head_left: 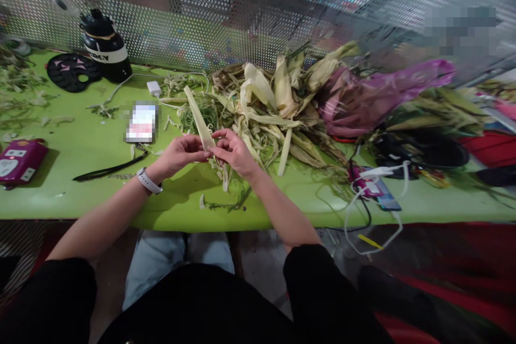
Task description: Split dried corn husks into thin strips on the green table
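My left hand (180,153), with a white watch at the wrist, and my right hand (233,151) meet above the green table (84,145). Both pinch the lower end of a long pale leaf strip (197,115) that slants up and to the left from my fingers. Right behind my hands lies a heap of pale yellow and green husk leaves (268,113). More strips hang down from under my right hand (224,176) toward the table's front edge.
A black bottle (106,45) and a black lid (72,71) stand back left. A phone (141,122), a white charger (153,87), a black strap (108,170), a pink device (19,160), a purple plastic bag (374,94), cables (371,193). Perforated metal wall behind.
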A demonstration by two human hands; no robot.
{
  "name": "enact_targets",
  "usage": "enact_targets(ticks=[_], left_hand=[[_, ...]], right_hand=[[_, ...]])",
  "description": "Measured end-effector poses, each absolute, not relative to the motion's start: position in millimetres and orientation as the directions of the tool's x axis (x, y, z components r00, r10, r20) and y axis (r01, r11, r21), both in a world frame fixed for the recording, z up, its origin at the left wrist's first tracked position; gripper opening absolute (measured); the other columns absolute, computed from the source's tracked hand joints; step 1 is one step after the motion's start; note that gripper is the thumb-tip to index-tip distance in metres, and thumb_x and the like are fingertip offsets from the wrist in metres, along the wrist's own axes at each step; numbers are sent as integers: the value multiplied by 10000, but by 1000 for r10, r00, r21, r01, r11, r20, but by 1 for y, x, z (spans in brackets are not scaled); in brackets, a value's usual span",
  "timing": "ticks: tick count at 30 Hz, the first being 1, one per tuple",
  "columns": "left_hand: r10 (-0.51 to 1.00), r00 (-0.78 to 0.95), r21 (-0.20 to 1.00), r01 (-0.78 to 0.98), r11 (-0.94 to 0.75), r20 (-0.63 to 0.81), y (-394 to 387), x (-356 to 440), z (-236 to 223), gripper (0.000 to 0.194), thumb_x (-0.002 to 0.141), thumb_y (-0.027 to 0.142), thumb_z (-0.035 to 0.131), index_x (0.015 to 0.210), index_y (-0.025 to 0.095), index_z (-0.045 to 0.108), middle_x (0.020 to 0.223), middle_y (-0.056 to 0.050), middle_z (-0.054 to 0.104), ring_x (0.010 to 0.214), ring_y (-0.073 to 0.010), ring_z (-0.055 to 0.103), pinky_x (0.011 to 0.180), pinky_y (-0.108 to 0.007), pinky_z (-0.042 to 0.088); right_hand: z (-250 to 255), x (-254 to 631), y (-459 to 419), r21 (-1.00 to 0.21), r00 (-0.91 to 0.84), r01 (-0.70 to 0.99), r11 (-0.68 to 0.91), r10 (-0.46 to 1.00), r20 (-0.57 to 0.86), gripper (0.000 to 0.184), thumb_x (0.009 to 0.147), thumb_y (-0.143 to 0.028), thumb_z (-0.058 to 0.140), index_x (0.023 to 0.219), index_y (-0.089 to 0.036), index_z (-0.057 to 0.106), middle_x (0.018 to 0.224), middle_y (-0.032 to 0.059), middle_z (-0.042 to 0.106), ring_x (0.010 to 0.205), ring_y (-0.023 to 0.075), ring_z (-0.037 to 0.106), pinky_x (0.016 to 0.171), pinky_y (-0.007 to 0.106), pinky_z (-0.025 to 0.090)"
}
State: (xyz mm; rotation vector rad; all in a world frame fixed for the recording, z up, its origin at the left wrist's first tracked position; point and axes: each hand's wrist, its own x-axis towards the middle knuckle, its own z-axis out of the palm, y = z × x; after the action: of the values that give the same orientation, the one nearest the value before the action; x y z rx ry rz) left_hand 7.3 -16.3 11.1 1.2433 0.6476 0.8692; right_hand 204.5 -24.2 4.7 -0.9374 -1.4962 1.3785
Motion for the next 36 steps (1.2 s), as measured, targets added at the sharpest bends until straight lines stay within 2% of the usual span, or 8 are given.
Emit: enact_targets(ticks=[4,7,12,18,25,31,36], left_hand=[[816,578,969,-204,142,2,-12,4,7,276,710,205,832,952,118,733,907,-64,766,826,-139,719,853,-310,578],[824,566,964,-203,172,-27,-11,3,6,254,709,196,823,933,117,731,890,-60,761,804,-140,719,841,-313,582],[855,515,965,-188,183,-62,-13,5,9,258,723,219,814,937,119,710,889,-57,747,791,-137,709,773,-288,590],[844,527,960,-171,221,-100,-12,2,9,324,687,266,862,925,118,700,857,-50,751,759,-126,705,763,-285,595],[829,529,926,-188,326,-185,-7,-2,8,282,674,273,877,843,99,734,766,-60,739,659,-102,689,657,-216,583],[820,534,899,-227,375,-207,-7,-3,9,225,685,217,868,813,93,730,762,-57,743,627,-86,686,625,-177,578],[807,545,890,-217,400,-230,-10,-2,13,212,677,200,871,792,92,729,738,-47,738,594,-69,663,604,-162,564]], right_hand=[[9,205,-26,-996,-368,-42,75,926,85,385,826,-394,700,1113,-225,507,636,-88,519,521,75,502,470,201,408],[8,203,-27,-992,-366,-39,116,923,122,399,832,-386,683,1142,-226,488,625,-88,513,518,82,500,468,206,411],[5,199,-29,-981,-356,39,190,920,164,400,875,-393,630,1190,-222,452,619,-94,525,470,67,453,443,200,393],[4,197,-29,-984,-380,13,177,911,159,407,898,-418,601,1215,-216,445,669,-75,552,511,71,487,453,191,415],[8,200,-33,-961,-342,62,269,911,233,424,900,-475,600,1235,-250,470,694,-58,578,536,86,509,501,221,439],[13,213,-30,-867,-396,183,464,842,367,262,830,-417,722,1007,-242,639,723,-41,562,570,84,474,524,239,397],[10,212,-26,-760,-422,150,632,737,529,98,855,-347,721,891,-257,702,812,-3,619,690,117,525,607,268,424]])
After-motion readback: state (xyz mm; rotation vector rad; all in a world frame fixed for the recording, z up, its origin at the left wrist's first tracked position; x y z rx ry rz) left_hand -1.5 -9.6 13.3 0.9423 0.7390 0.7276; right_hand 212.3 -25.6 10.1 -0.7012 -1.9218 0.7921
